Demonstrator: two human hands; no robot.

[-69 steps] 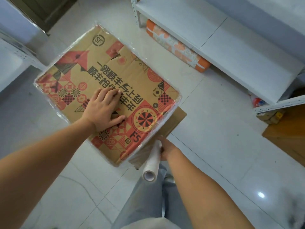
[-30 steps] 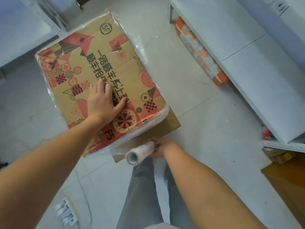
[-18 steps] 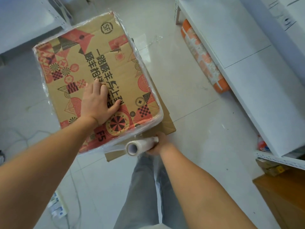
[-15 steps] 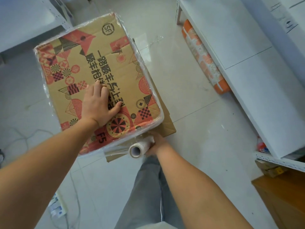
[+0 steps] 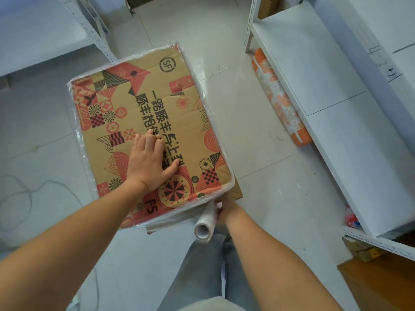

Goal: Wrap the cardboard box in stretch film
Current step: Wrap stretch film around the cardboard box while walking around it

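Observation:
A brown cardboard box (image 5: 170, 104) with red and black printed patterns stands on the floor, clear stretch film showing along its edges and sides. My left hand (image 5: 149, 161) lies flat on the box's top, fingers spread, pressing down near the front. My right hand (image 5: 224, 208) grips a white stretch film roll (image 5: 205, 223) low at the box's near right corner; the roll's open core end points toward me. Film runs from the roll along the box's near side. The fingers of my right hand are mostly hidden behind the roll and box.
White metal shelving (image 5: 332, 102) runs along the right, with an orange patterned bundle (image 5: 280, 99) on the floor under it. Another white shelf (image 5: 40, 37) stands at the upper left. A cable (image 5: 24, 194) lies on the tiled floor at left. My legs (image 5: 202, 270) are below the roll.
My view has swung around the box. My right hand has carried the roll along the near side toward the box's right corner, and the roll now points toward me. My left hand stays pressed on top.

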